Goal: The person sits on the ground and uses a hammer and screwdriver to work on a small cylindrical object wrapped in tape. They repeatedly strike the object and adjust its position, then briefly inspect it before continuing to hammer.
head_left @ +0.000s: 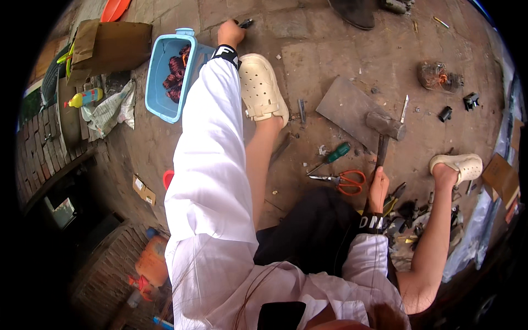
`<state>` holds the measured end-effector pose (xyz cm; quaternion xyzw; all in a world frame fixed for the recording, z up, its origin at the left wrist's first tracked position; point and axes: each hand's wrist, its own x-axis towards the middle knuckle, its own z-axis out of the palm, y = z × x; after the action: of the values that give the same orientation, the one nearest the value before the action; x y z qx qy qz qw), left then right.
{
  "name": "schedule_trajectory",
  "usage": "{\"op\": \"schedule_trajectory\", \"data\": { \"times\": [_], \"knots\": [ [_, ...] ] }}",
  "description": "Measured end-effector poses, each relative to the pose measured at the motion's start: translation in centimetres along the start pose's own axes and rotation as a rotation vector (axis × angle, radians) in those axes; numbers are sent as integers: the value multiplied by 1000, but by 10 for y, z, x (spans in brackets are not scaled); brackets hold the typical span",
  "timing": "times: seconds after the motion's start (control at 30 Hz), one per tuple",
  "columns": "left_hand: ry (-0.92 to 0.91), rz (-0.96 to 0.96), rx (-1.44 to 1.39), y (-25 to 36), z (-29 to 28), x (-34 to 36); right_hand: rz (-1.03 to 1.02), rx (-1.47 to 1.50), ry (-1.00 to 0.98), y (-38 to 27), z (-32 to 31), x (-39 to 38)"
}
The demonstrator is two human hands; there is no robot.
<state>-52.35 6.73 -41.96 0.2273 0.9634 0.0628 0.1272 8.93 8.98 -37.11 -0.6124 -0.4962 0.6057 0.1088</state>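
With the arm stretched far forward, my left hand [231, 34] is closed around a small black part [245, 23], whose kind I cannot make out. It is just beyond the cream clog [259, 82] on my left foot. My right hand [378, 190] grips the handle of a hammer [386, 126]. The hammer's head is over the edge of a flat grey metal plate [349, 107]. Left of that hand are orange-handled scissors [350, 181] and a green-handled screwdriver [336, 153]. Pliers with yellow handles [391, 204] lie beside my right wrist.
A light blue bin [151, 82] holding coils of dark red wire [175, 77] stands left of my left arm, near a cardboard box [113, 47]. To the right are a clear container [440, 77], two black parts and several tools. My right clog [462, 166] rests on the floor.
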Motion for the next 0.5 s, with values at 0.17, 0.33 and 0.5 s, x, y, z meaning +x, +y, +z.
{"op": "schedule_trajectory", "data": {
  "times": [0.17,0.33,0.5],
  "knots": [
    [61,149,286,-16,-1,0,175,310,-27,-27,5,8],
    [154,255,335,-6,-3,-7,261,508,11,-42,-18,29],
    [259,510,-104,57,-55,-56,262,579,94,-53,-31,28]
  ]
}}
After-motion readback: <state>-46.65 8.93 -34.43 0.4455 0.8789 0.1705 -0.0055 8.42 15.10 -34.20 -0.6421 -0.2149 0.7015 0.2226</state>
